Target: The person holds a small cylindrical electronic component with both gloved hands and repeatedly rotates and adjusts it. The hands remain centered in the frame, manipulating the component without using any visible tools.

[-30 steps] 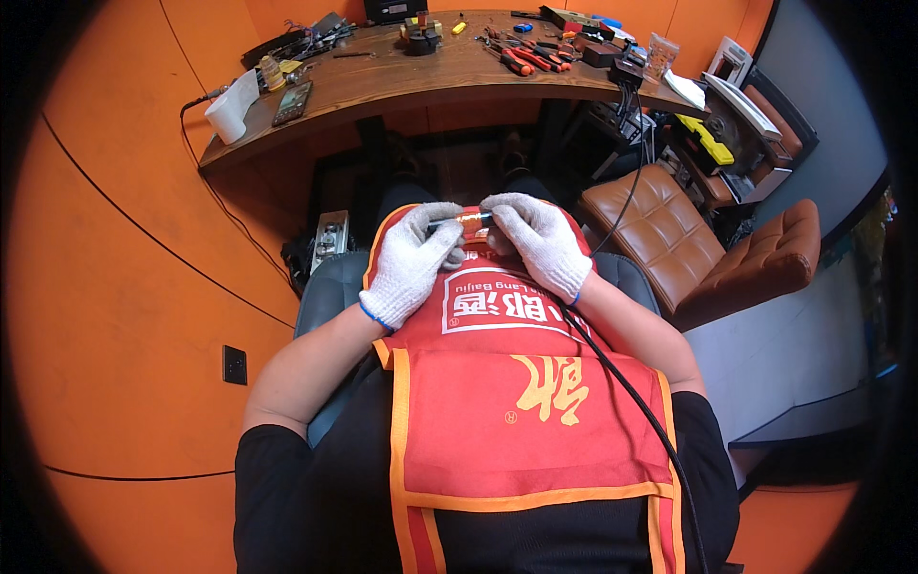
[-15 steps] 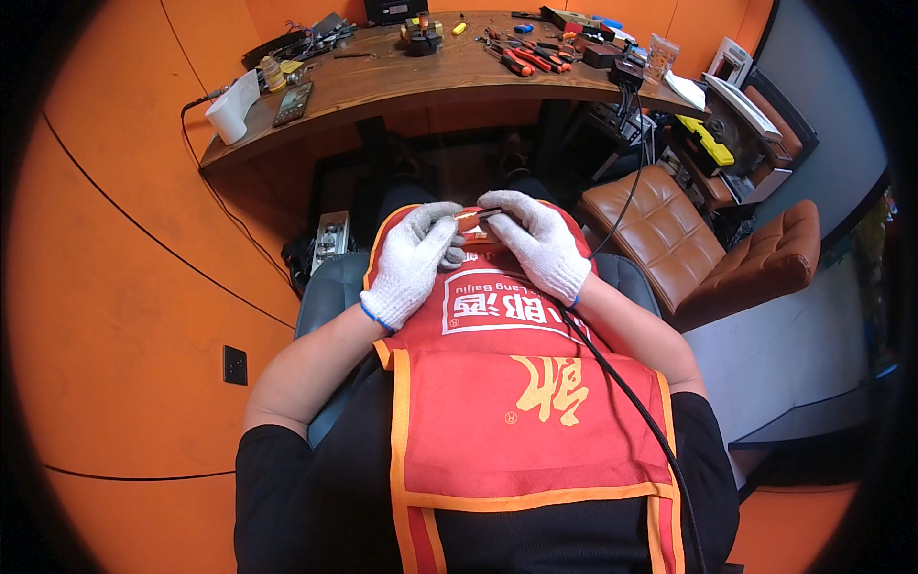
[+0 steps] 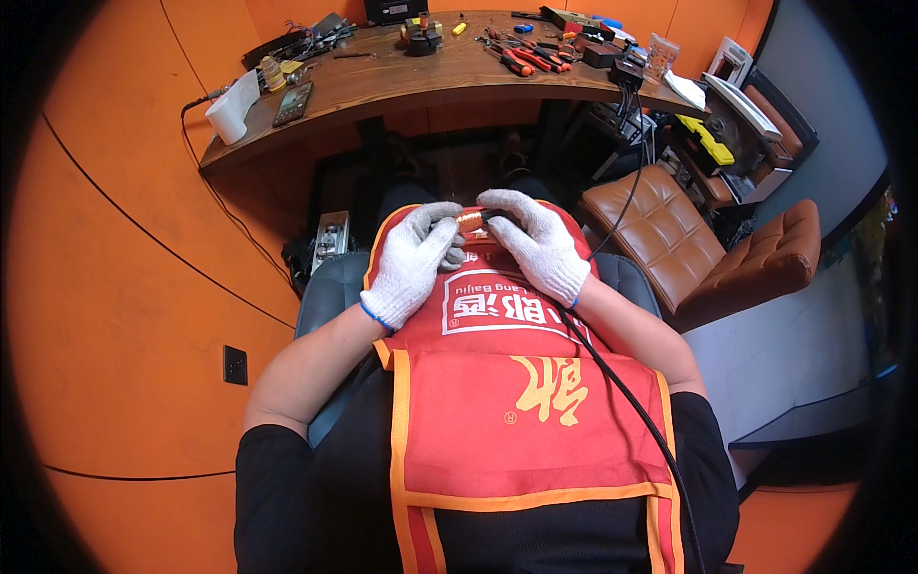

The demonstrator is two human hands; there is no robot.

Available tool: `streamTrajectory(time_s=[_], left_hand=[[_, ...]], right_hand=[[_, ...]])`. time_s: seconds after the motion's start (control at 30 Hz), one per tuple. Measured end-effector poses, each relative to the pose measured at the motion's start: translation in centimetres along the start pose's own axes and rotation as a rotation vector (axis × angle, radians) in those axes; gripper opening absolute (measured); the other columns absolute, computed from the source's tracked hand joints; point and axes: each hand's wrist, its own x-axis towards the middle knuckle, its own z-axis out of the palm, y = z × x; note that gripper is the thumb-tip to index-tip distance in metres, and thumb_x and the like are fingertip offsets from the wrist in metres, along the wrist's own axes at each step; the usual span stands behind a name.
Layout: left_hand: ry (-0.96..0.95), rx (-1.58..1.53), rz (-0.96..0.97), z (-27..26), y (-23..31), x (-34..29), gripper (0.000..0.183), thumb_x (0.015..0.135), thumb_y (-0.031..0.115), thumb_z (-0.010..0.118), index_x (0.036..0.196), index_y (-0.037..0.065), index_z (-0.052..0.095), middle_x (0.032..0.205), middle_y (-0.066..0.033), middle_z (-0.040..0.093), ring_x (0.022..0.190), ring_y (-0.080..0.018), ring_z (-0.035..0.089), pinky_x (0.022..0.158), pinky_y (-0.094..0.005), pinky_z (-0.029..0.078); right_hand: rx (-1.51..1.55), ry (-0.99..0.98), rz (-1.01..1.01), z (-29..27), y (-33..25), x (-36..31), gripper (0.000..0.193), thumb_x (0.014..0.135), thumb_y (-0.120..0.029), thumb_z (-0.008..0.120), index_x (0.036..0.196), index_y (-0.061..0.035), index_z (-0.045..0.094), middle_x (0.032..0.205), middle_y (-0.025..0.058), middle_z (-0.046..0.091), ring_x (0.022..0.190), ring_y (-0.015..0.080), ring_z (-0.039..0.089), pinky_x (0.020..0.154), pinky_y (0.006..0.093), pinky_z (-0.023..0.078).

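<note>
Both my hands wear white knit gloves and meet over my lap, above a red apron (image 3: 516, 402) with orange trim. My left hand (image 3: 413, 260) and my right hand (image 3: 537, 243) together pinch a small copper-coloured cylindrical part (image 3: 469, 221) between their fingertips. A dark piece sticks out of the part under my right fingers. A black cable (image 3: 612, 383) runs from under my right hand down across the apron to the lower right.
A curved wooden desk (image 3: 402, 81) lies ahead with a white paper roll (image 3: 231, 110), a phone (image 3: 293, 103), red-handled pliers (image 3: 516, 59) and other tools. A brown leather chair (image 3: 688, 239) stands at the right. An orange wall with a socket (image 3: 235, 365) is at the left.
My hands have shifted slightly; my right fingers now cover more of the small part. Nothing else moved.
</note>
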Motion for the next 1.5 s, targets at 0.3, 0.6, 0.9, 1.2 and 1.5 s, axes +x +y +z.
streamTrajectory(time_s=[0.3, 0.6, 0.9, 1.2, 1.5], left_hand=[[0.011, 0.049, 0.112, 0.31, -0.22, -0.03, 0.029, 0.106, 0.017, 0.056, 0.131, 0.001, 0.059, 0.101, -0.0064, 0.066, 0.08, -0.0101, 0.065, 0.073, -0.0228, 0.055], [0.079, 0.009, 0.144, 0.28, -0.81, 0.2, 0.027, 0.108, 0.017, 0.051, 0.129, 0.002, 0.058, 0.098, -0.0063, 0.065, 0.078, -0.0093, 0.063, 0.072, -0.0239, 0.055], [0.024, -0.065, 0.06, -0.24, -0.56, 0.03, 0.027, 0.107, 0.018, 0.053, 0.127, 0.001, 0.06, 0.1, -0.0076, 0.066, 0.08, -0.0108, 0.065, 0.075, -0.024, 0.056], [0.031, -0.058, 0.024, -0.19, -0.48, -0.08, 0.025, 0.107, 0.013, 0.052, 0.127, 0.001, 0.06, 0.095, -0.0071, 0.067, 0.077, -0.0108, 0.065, 0.073, -0.0246, 0.056], [0.018, -0.02, 0.106, 0.08, -0.51, -0.02, 0.026, 0.108, 0.02, 0.053, 0.126, 0.003, 0.061, 0.093, -0.0061, 0.066, 0.073, -0.0094, 0.063, 0.067, -0.0233, 0.054]], right_hand=[[0.251, -0.034, 0.192, -0.38, -0.26, -0.14, 0.033, 0.105, -0.018, 0.056, 0.13, 0.0037, 0.061, 0.101, 0.0069, 0.067, 0.086, 0.0102, 0.06, 0.078, 0.0243, 0.052], [0.345, -0.087, 0.284, -0.67, 0.27, 0.04, 0.033, 0.105, -0.018, 0.058, 0.131, 0.002, 0.061, 0.104, 0.0054, 0.069, 0.092, 0.0098, 0.063, 0.084, 0.0236, 0.052], [0.198, -0.013, 0.14, -0.14, -0.43, -0.12, 0.032, 0.105, -0.014, 0.057, 0.131, 0.0026, 0.061, 0.11, 0.0088, 0.069, 0.097, 0.012, 0.064, 0.089, 0.0252, 0.052], [-0.025, 0.032, 0.089, 0.28, -0.21, -0.07, 0.034, 0.105, -0.017, 0.058, 0.133, 0.0023, 0.059, 0.103, 0.0081, 0.069, 0.089, 0.0111, 0.064, 0.079, 0.0244, 0.053], [0.164, -0.012, 0.202, 0.0, -0.66, -0.22, 0.034, 0.108, -0.023, 0.053, 0.128, 0.0026, 0.061, 0.099, 0.007, 0.068, 0.086, 0.0104, 0.062, 0.078, 0.0228, 0.051]])
